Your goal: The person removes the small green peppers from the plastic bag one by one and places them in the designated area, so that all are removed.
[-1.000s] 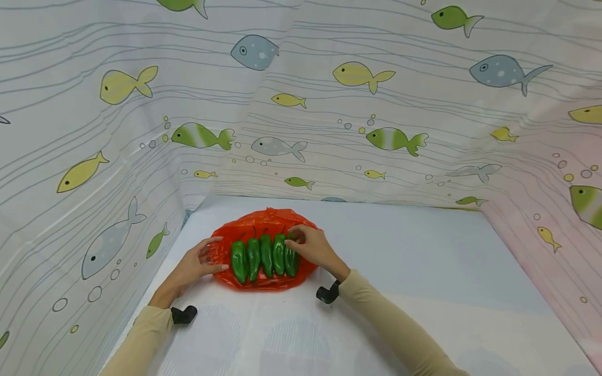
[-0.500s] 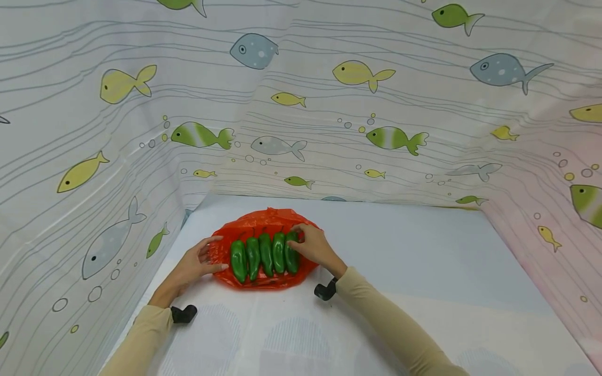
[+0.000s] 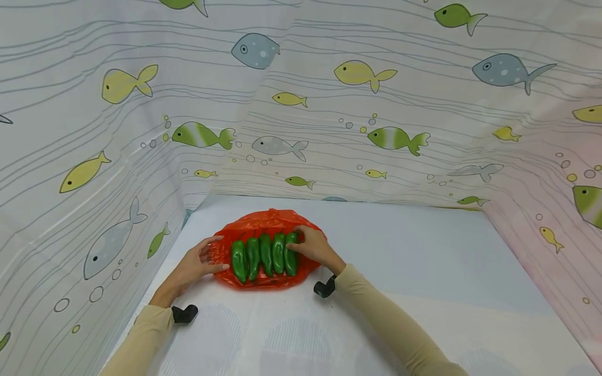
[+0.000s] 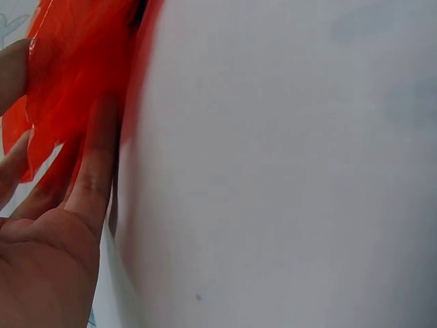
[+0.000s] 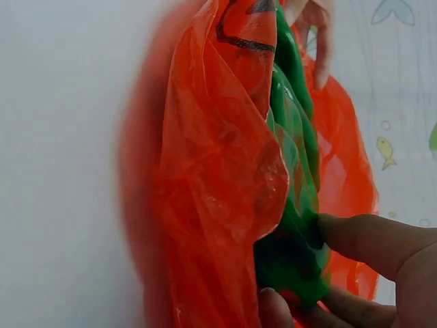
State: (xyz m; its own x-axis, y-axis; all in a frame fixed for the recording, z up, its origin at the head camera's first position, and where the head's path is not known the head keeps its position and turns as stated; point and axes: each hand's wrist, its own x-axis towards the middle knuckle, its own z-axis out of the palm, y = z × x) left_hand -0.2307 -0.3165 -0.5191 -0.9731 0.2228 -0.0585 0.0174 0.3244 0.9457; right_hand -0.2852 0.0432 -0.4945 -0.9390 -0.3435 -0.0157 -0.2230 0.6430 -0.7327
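Several green peppers lie side by side in a row on a spread red plastic bag. My right hand pinches the rightmost pepper. In the right wrist view its thumb presses one side of that pepper, with fingertips at the lower end. At the bag's left side, my left hand rests with fingers apart and thumb towards the leftmost pepper, not touching it. The left wrist view shows those fingers against the red plastic, partly hidden by it.
The bag lies on a white table with pale round prints near the front. Fish-patterned sheeting rises behind it and on both sides. Each wrist wears a black camera mount.
The right hand has shifted very slightly at the rightmost pepper, leaving more of that pepper's upper end in sight. The left hand and the other peppers have stayed put.
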